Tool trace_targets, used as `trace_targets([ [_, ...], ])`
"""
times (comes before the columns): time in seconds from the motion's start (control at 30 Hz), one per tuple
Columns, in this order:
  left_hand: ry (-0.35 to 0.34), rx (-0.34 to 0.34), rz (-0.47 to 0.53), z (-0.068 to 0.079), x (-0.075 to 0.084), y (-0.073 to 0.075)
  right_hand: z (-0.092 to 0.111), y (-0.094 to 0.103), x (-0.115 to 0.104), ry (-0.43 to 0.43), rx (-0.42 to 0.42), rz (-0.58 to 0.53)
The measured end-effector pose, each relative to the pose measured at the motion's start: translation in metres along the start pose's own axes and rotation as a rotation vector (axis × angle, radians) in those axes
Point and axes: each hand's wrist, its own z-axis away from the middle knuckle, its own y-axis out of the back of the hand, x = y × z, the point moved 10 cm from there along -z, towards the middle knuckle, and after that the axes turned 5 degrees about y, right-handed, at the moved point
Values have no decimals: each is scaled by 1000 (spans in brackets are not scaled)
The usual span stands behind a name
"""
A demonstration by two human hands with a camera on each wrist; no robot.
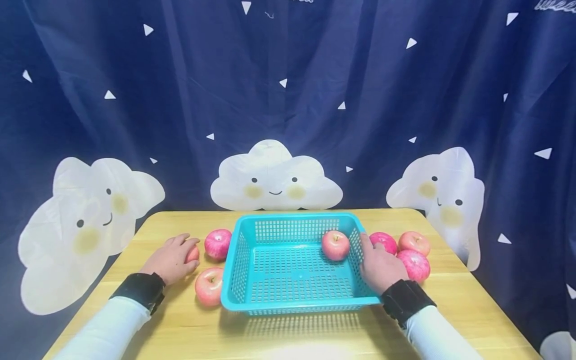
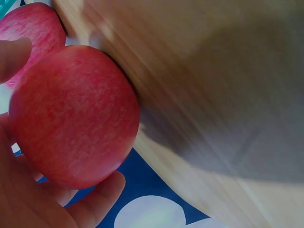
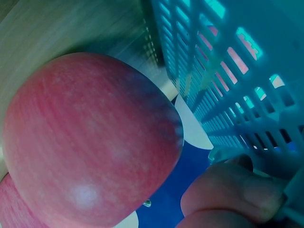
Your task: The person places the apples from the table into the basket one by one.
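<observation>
White sleeves (image 1: 105,327) enter along the bottom of the head view and end in black wrist bands (image 1: 139,292). Past them, a blush-yellow apple (image 1: 209,286) stands on the pale wooden table (image 1: 301,345), just beside the left side of a turquoise slotted plastic basket (image 1: 301,303).

The left hand (image 1: 167,261) holds a red apple (image 2: 76,116), its fingers curved about it; how firmly, I cannot tell. From the head only a sliver of this fruit shows between fingers and thumb, whereas the left wrist view gives its whole broad side, a fingertip at its lower edge and the thumb in front of part of another apple.

The right hand (image 1: 382,267) grips the basket's right rim, one finger lying forward along it in the head view. The right wrist view adds bent digits at that rim, the basket's outer wall and a large apple (image 3: 92,140) close outside it; which of the right-hand fruit this is, I cannot tell.

Inside the basket, near its right wall, sits a single apple (image 1: 335,245). Left of the basket is a pink apple (image 1: 218,244); beyond the right hand, three apples (image 1: 414,243) cluster. Farthest back hangs a navy curtain (image 1: 243,100) with smiling white clouds (image 1: 275,170).
</observation>
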Motion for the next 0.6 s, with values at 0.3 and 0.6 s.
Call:
trace_targets([
  [0.3,3,13,8,5,-2,5,0,0,1,-4,-6,-6],
  [0.6,18,-1,19,9,-3,10,-1,1,0,2,-3,-7],
])
